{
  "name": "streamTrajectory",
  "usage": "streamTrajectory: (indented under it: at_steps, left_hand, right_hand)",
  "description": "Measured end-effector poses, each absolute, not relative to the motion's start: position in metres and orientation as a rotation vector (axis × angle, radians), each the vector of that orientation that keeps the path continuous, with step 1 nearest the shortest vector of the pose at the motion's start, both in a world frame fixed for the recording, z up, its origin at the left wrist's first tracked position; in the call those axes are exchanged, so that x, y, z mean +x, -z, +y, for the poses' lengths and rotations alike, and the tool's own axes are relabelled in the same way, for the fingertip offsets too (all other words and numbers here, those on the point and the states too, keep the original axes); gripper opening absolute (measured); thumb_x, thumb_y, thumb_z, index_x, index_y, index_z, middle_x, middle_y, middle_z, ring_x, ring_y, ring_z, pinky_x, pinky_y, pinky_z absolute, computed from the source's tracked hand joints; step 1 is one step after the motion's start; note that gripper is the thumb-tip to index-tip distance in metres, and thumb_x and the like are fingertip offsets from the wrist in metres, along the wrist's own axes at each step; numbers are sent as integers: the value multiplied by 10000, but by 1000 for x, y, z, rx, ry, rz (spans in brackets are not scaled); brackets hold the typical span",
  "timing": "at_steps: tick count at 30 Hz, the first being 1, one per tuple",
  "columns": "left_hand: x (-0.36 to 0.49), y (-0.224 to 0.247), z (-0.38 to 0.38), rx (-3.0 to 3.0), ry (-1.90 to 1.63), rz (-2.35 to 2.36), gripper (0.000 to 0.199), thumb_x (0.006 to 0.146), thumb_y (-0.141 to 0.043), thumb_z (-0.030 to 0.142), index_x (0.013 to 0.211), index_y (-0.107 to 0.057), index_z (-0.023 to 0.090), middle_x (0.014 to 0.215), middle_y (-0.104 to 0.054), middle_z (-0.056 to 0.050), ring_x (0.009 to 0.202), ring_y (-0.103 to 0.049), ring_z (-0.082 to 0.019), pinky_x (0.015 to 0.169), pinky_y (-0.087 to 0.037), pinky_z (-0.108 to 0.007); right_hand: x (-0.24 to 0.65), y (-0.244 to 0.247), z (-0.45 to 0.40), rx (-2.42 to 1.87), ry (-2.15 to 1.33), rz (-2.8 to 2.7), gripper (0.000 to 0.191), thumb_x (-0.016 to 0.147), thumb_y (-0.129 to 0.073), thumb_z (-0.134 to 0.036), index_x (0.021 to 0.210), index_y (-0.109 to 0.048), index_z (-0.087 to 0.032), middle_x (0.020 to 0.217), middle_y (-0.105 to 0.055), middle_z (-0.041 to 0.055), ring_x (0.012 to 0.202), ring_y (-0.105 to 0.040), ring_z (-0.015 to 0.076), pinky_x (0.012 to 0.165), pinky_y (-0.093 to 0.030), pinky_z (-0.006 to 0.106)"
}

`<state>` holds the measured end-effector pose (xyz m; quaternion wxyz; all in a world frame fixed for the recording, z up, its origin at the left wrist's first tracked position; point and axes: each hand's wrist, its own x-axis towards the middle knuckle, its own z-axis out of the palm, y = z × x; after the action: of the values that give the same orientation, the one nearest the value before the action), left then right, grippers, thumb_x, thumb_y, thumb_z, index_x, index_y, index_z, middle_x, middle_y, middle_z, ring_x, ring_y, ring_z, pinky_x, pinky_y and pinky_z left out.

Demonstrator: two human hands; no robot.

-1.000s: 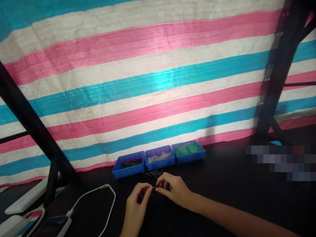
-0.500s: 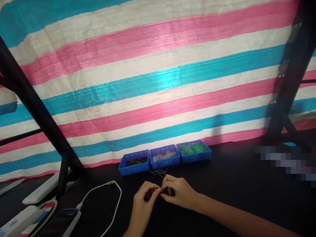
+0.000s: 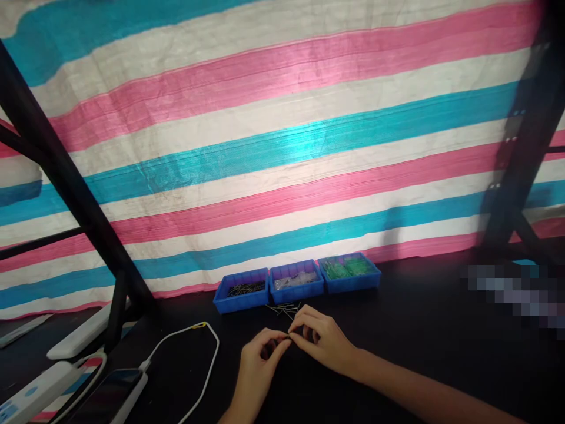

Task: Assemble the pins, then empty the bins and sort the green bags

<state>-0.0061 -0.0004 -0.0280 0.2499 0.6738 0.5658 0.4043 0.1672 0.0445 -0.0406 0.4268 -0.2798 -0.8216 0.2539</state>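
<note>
Slim piece [image 3: 289, 337], dark and mostly hidden, sits between the fingertips of the 2 hands, low at the centre of the scene, above the near part of the surface [image 3: 406, 330]. The left hand [image 3: 259, 356] pinches it from the left and the right hand [image 3: 324, 343] from the right, both with thumb and finger pressed together.

1 second ago a short length of it showed across a gap between the hands; now that gap has closed and the fingertips nearly meet. This suggests the 2 hands are working the piece jointly, end toward end, though the exact contact is too small to tell.

Just beyond the hands, a few loose pins [image 3: 283, 308] lie on the surface. Farther back stand 3 blue bins in a row: the left bin [image 3: 241, 304] with dark pins, the middle bin [image 3: 298, 292] with clear pieces, the right bin [image 3: 353, 285] with green ones. Their row is unchanged. At near left lie a phone [image 3: 108, 393] and a white cable [image 3: 215, 350].
</note>
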Motion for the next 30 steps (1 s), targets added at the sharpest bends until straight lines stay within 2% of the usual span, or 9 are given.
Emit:
streamTrajectory:
  at_steps: [3, 7, 9, 12, 16, 21, 26, 30]
  left_hand:
    - [-11, 29, 4, 1776, -1089, 1551, 272, 753, -588, 443, 825, -690, 201, 788, -687, -27, 676, -586, -171, 592, -426, -258]
    - [-29, 25, 16, 1534, -1260, 1537, 313, 695, -644, 434, 853, -696, 169, 820, -709, -53, 779, -630, -205, 693, -472, -283]
    - [-40, 19, 22, 1377, -1334, 1560, 385, 665, -662, 449, 901, -693, 147, 836, -713, -77, 759, -631, -209, 601, -471, -265]
    - [-57, 10, 28, 1205, -1450, 1609, 448, 638, -676, 465, 930, -689, 126, 868, -712, -102, 687, -613, -182, 451, -395, -215]
    - [-74, 6, 31, 1061, -1590, 1576, 477, 646, -667, 471, 939, -685, 96, 889, -705, -132, 620, -596, -148, 432, -380, -204]
    - [-87, 4, 34, 1241, -1687, 1571, 450, 700, -636, 444, 1003, -664, 113, 921, -703, -106, 702, -611, -162, 492, -408, -213]
    - [-98, 4, 37, 1621, -1539, 1693, 388, 730, -610, 391, 1053, -654, 179, 975, -695, -76, 837, -633, -218, 639, -477, -280]
    - [-104, 9, 39, 1972, -1385, 1790, 329, 745, -578, 356, 1037, -659, 227, 1092, -653, -69, 983, -593, -245, 741, -490, -334]
  right_hand:
    - [167, 39, 44, -711, -634, -2062, 103, 850, -509, -240, 888, -595, -199, 887, -547, 15, 579, -511, 75, 542, -419, 204]
    - [167, 37, 43, -741, -660, -2037, 113, 859, -473, -210, 890, -582, -201, 863, -539, 7, 577, -512, 71, 516, -396, 194]
    - [167, 37, 42, -726, -669, -2050, 113, 859, -465, -201, 886, -575, -202, 868, -539, 6, 572, -512, 67, 507, -389, 190]
    - [167, 37, 41, -698, -680, -2095, 112, 854, -465, -197, 888, -571, -206, 883, -540, 8, 566, -516, 65, 484, -378, 187]
    - [167, 39, 41, -683, -687, -2137, 111, 847, -464, -198, 877, -570, -206, 884, -540, 18, 570, -528, 74, 468, -378, 190]
    - [167, 39, 41, -686, -679, -2163, 115, 847, -457, -206, 865, -571, -205, 867, -544, 29, 569, -532, 89, 467, -391, 203]
    - [166, 39, 41, -695, -650, -2184, 121, 853, -449, -217, 866, -568, -208, 873, -549, 33, 574, -535, 96, 468, -392, 212]
    - [166, 40, 41, -704, -624, -2203, 119, 856, -448, -217, 857, -566, -205, 863, -550, 33, 572, -532, 99, 485, -401, 219]
